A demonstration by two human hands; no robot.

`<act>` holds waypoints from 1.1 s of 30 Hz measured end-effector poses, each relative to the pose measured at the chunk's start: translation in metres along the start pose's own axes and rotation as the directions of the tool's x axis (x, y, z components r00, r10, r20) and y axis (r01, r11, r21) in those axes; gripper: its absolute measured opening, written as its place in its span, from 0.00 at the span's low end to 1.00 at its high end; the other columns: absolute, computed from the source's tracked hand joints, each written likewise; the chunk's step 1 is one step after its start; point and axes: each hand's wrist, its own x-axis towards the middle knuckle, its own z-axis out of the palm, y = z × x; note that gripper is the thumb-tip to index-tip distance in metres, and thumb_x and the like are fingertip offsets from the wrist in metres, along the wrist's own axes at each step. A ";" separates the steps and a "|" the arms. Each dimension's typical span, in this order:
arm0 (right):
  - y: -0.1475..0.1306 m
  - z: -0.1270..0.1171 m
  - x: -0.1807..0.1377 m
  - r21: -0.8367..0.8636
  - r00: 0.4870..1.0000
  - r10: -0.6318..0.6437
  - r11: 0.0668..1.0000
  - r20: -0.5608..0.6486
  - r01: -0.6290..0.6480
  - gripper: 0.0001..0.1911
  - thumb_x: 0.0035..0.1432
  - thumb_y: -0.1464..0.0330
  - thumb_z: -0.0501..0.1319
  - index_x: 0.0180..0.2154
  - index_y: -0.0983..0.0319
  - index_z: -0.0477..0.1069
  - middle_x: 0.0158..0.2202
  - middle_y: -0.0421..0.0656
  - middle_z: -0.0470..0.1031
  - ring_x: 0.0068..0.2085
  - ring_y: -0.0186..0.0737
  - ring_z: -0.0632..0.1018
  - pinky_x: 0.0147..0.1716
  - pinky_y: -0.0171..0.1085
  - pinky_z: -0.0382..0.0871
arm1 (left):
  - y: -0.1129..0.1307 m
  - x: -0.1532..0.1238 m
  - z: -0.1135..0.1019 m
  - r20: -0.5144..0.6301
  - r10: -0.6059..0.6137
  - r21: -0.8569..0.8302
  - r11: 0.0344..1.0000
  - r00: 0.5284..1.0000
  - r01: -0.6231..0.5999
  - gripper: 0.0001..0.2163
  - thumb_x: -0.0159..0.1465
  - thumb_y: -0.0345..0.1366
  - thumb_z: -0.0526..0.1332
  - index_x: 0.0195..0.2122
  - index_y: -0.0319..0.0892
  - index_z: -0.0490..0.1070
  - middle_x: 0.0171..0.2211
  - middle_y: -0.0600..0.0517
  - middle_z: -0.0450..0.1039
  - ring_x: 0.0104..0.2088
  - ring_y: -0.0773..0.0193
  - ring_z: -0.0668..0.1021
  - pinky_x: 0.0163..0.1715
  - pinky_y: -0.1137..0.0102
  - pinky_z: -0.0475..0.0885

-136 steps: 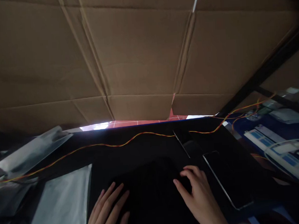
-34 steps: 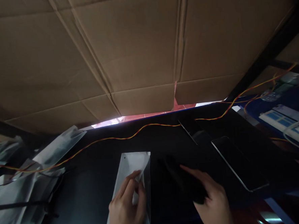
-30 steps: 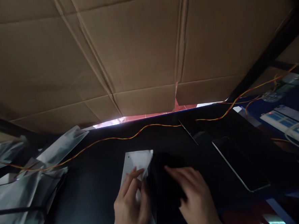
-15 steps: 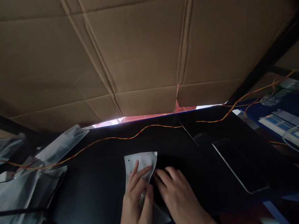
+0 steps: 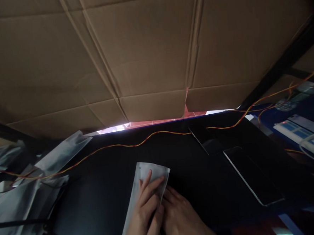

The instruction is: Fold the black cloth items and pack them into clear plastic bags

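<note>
A frosted white plastic bag (image 5: 152, 168) lies at a tilt on the black table top, low in the middle of the view. My left hand (image 5: 145, 210) rests over it, fingers partly spread across its face and thumb bent in, holding the bag. At the bag's right edge is my right hand (image 5: 180, 215), its fingers curled and the tips hidden behind that edge. The two hands touch or overlap near the thumbs. Whatever may lie inside the bag is hidden by my hands.
Two dark phone-like slabs (image 5: 252, 175) (image 5: 204, 139) lie to the right. A red-yellow wire (image 5: 158, 132) crosses the table (image 5: 92, 192). More plastic bags (image 5: 63, 153) lie left, near a black rod (image 5: 22, 223). A cardboard sheet (image 5: 147, 54) hangs behind; a white-blue object (image 5: 302, 137) is far right.
The bag has turned clockwise and shifted slightly right, with more of its left side showing. My right hand has moved down and left, closer against my left hand.
</note>
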 end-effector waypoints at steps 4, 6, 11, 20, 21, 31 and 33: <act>0.005 -0.025 -0.003 0.139 0.987 -0.100 0.987 0.128 0.082 0.23 0.77 0.65 0.61 0.68 0.63 0.73 0.67 0.48 0.77 0.72 0.50 0.72 0.74 0.45 0.63 | -0.018 -0.003 -0.004 -0.043 -0.057 0.082 0.995 0.997 0.060 0.24 0.78 0.34 0.54 0.73 0.58 0.61 0.74 0.50 0.65 0.78 0.43 0.61 0.70 0.32 0.64; 0.012 -0.047 -0.008 0.270 0.976 -0.138 0.959 0.166 0.090 0.24 0.74 0.59 0.66 0.66 0.59 0.74 0.68 0.43 0.77 0.72 0.47 0.71 0.75 0.44 0.63 | -0.024 -0.005 -0.003 -0.088 -0.075 0.080 0.993 0.993 0.082 0.22 0.78 0.34 0.53 0.71 0.57 0.64 0.73 0.49 0.67 0.76 0.45 0.64 0.69 0.34 0.66; 0.030 -0.056 -0.014 0.140 0.894 0.384 0.922 -0.230 -0.360 0.22 0.72 0.63 0.65 0.64 0.57 0.75 0.62 0.50 0.79 0.64 0.57 0.78 0.63 0.59 0.77 | -0.022 -0.004 0.005 -0.109 -0.029 0.105 0.994 0.994 0.041 0.10 0.76 0.31 0.54 0.47 0.48 0.74 0.70 0.46 0.70 0.75 0.45 0.67 0.71 0.34 0.61; 0.028 -0.048 0.002 0.314 0.834 0.550 0.787 0.031 -0.531 0.16 0.58 0.81 0.66 0.43 0.56 0.74 0.48 0.42 0.81 0.52 0.47 0.82 0.54 0.46 0.78 | -0.018 -0.005 0.016 -0.072 0.094 0.257 0.964 0.993 -0.072 0.09 0.71 0.24 0.57 0.42 0.45 0.73 0.72 0.44 0.66 0.79 0.44 0.57 0.75 0.34 0.50; 0.026 -0.054 0.003 0.338 0.841 0.537 0.782 0.064 -0.524 0.16 0.58 0.81 0.66 0.42 0.55 0.73 0.44 0.39 0.82 0.46 0.43 0.83 0.49 0.41 0.79 | -0.018 -0.005 0.016 -0.064 0.083 0.259 0.964 0.994 -0.064 0.08 0.71 0.25 0.57 0.42 0.45 0.73 0.72 0.44 0.66 0.79 0.44 0.57 0.75 0.34 0.50; 0.031 -0.050 0.025 0.618 0.844 0.518 0.621 0.138 -0.482 0.07 0.61 0.75 0.64 0.38 0.56 0.74 0.39 0.39 0.84 0.45 0.44 0.86 0.48 0.38 0.78 | -0.005 -0.004 0.006 -0.032 0.105 0.111 0.989 0.994 -0.101 0.11 0.73 0.25 0.55 0.36 0.44 0.73 0.71 0.46 0.69 0.78 0.43 0.61 0.77 0.38 0.54; 0.027 -0.039 0.027 0.574 0.802 0.595 0.637 0.057 -0.514 0.07 0.61 0.72 0.65 0.39 0.56 0.70 0.39 0.42 0.82 0.44 0.47 0.85 0.46 0.42 0.78 | -0.004 -0.002 0.007 -0.030 0.084 0.112 0.990 0.996 -0.081 0.11 0.73 0.25 0.56 0.37 0.45 0.74 0.72 0.47 0.68 0.78 0.43 0.61 0.77 0.39 0.55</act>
